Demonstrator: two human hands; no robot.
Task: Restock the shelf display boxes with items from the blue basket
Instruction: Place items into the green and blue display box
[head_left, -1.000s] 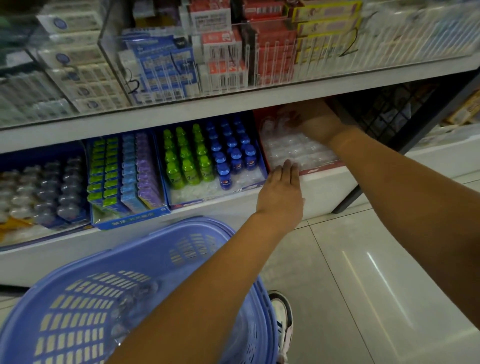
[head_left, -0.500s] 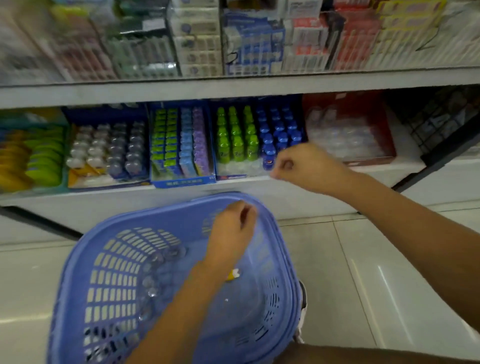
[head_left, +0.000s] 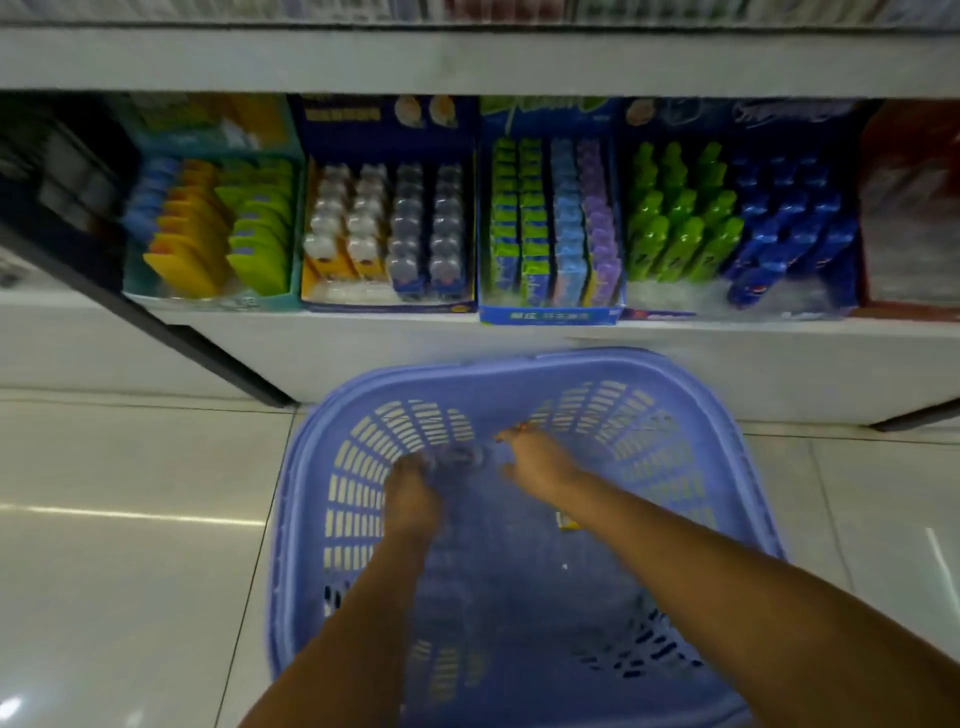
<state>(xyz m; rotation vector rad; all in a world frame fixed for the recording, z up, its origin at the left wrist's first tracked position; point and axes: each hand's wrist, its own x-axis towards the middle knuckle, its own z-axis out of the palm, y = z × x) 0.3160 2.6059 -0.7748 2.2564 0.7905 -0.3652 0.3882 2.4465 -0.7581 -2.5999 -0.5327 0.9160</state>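
The blue basket (head_left: 727, 467) stands on the floor below the shelf, and both my hands are down inside it. My left hand (head_left: 413, 493) curls its fingers round a blurred clump of small clear bottles (head_left: 454, 457) at the top of a strip of them (head_left: 441, 582) lying along the basket's left side. Just to the right, my right hand (head_left: 540, 462) has thumb and fingers spread and holds nothing I can make out. A small yellow item (head_left: 569, 519) lies on the basket floor. The red display box (head_left: 909, 218) sits at the shelf's far right.
Along the low shelf stand display boxes: green and blue bottles (head_left: 737, 228), green, blue and purple packs (head_left: 550, 223), clear and grey bottles (head_left: 384, 228), yellow and green packs (head_left: 218, 228). A dark shelf strut (head_left: 156, 322) slants at the left. Glossy floor tiles surround the basket.
Both hands have come away from the shelf's red box and dropped into the basket. My view has tipped down and shifted left along the shelf.
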